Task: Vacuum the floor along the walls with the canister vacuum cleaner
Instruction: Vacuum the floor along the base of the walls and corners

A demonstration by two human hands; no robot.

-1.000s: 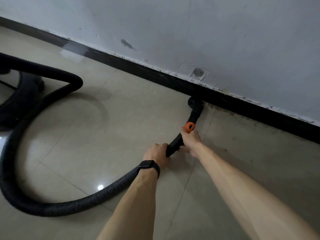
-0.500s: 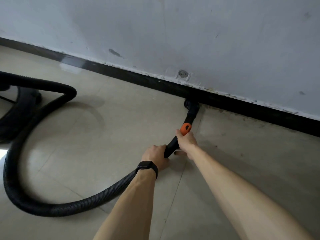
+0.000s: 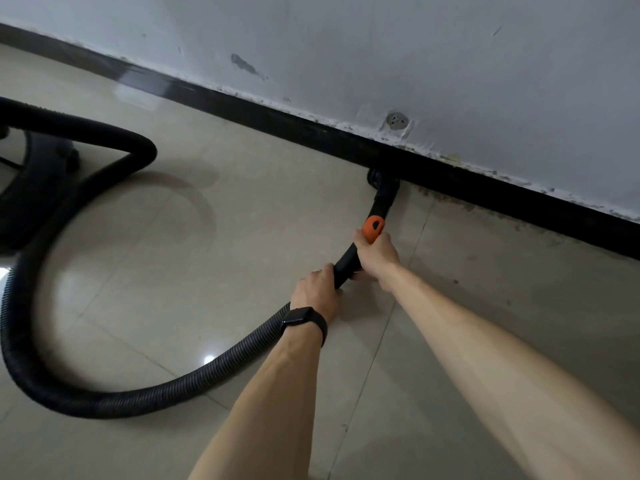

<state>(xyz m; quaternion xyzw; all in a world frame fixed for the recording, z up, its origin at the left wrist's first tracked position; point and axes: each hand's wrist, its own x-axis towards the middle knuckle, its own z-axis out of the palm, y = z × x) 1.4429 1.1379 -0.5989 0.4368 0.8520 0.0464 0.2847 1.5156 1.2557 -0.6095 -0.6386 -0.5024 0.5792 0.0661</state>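
Left hand (image 3: pixel 317 292) and right hand (image 3: pixel 375 254) both clamp the single black wand (image 3: pixel 346 263), right hand ahead.
Open floor (image 3: pixel 242 237) lies left; one hose (image 3: pixel 104 396) loops to the canister (image 3: pixel 31 202) at the floor's left edge; the nozzle (image 3: pixel 382 183), touching the baseboard (image 3: pixel 485 188), has slid left of the wall hole (image 3: pixel 396 121).

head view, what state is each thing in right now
nozzle, on the floor against the baseboard
handle tube, gripped by both hands
left hand, fingers curled round the tube's rear end
right hand, fingers curled round the tube behind the orange slider
hose, looped on the floor
canister, standing at left, partly out of frame
floor, dirt specks along the baseboard right of the nozzle
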